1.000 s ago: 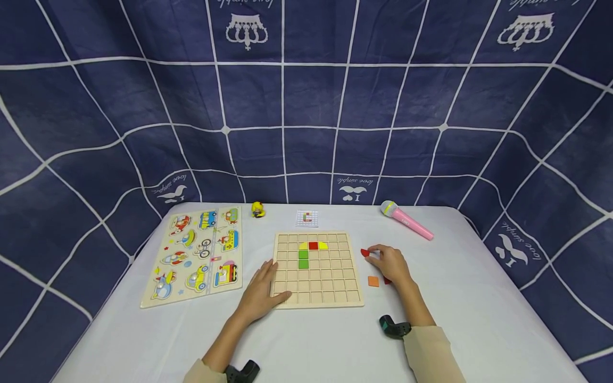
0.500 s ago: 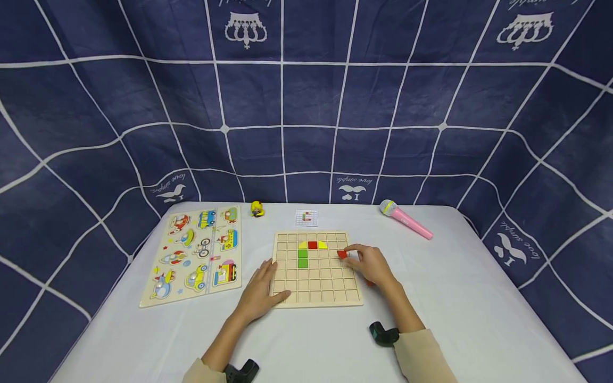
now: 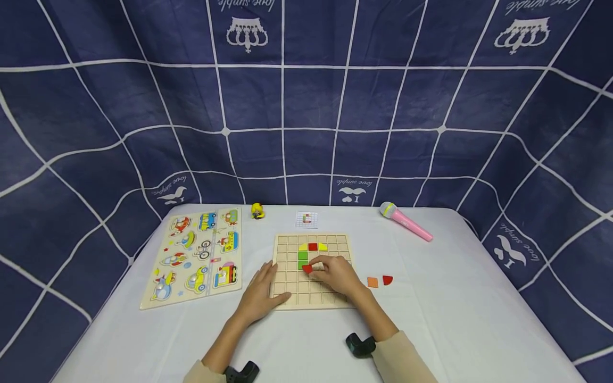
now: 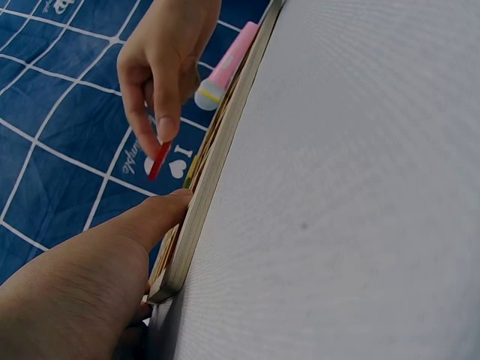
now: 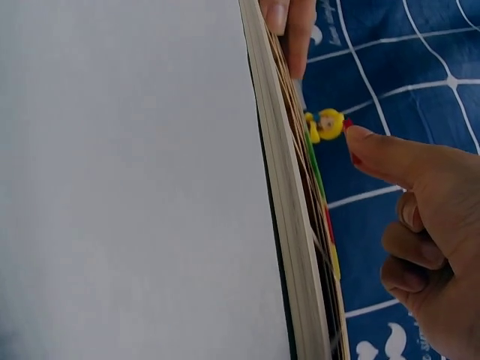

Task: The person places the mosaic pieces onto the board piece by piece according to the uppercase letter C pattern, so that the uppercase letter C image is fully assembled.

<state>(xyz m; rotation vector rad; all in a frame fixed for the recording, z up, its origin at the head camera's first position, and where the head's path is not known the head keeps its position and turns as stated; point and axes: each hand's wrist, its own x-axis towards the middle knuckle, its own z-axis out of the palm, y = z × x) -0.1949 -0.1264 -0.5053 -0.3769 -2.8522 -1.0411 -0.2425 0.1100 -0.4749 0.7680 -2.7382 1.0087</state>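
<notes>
In the head view, my right hand (image 3: 338,274) pinches a red quarter-circle tile (image 3: 307,269) between thumb and fingertips. It holds the tile above the wooden grid board (image 3: 316,299), just below two green tiles (image 3: 303,256). The right wrist view shows only a sliver of that tile at the thumb tip. My left hand (image 3: 259,292) rests at the board's left edge, fingers fairly straight and thumb over the near corner. A red square tile (image 3: 313,247) lies on the grid between two yellow tiles (image 3: 323,247).
Right of the board lie an orange square tile (image 3: 372,282) and another red quarter-circle tile (image 3: 387,280). Behind are a pattern card (image 3: 306,219), a yellow figurine (image 3: 257,211) and a pink microphone (image 3: 407,222). A vehicle puzzle board (image 3: 193,260) lies left on the white table (image 3: 306,346).
My right hand has carried the red quarter-circle tile leftward from the table beside the board to above the grid, below the green tiles. My left hand has stayed at the board's edge.
</notes>
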